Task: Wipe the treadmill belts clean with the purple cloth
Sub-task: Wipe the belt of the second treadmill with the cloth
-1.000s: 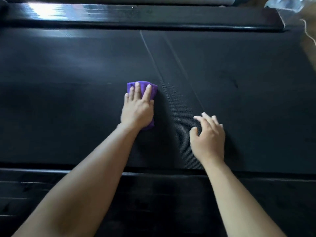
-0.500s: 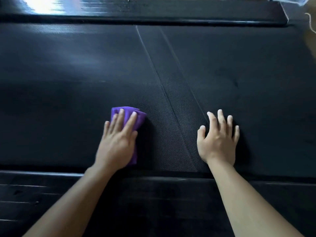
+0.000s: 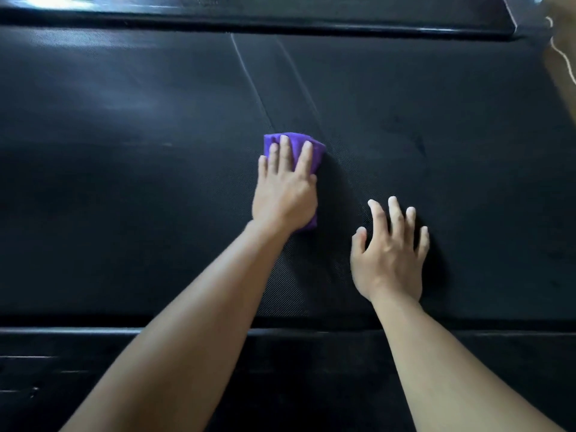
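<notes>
A black textured treadmill belt [image 3: 124, 182] fills most of the head view, with two thin diagonal seam lines crossing its middle. My left hand [image 3: 285, 194] lies flat on a folded purple cloth [image 3: 294, 143], pressing it against the belt near the centre; the cloth shows beyond the fingertips and under the palm's right edge. My right hand [image 3: 391, 254] rests on the belt to the right of the cloth, fingers spread, holding nothing.
A glossy black side rail [image 3: 249, 14] runs along the far edge of the belt. Another black rail [image 3: 93, 332] borders the near edge under my forearms. A pale floor patch with a thin white cord [image 3: 561, 54] shows at the top right.
My left hand has pushed the cloth away from me and to the right, from the belt's near edge towards its middle. My right hand stayed in about the same place on the belt.
</notes>
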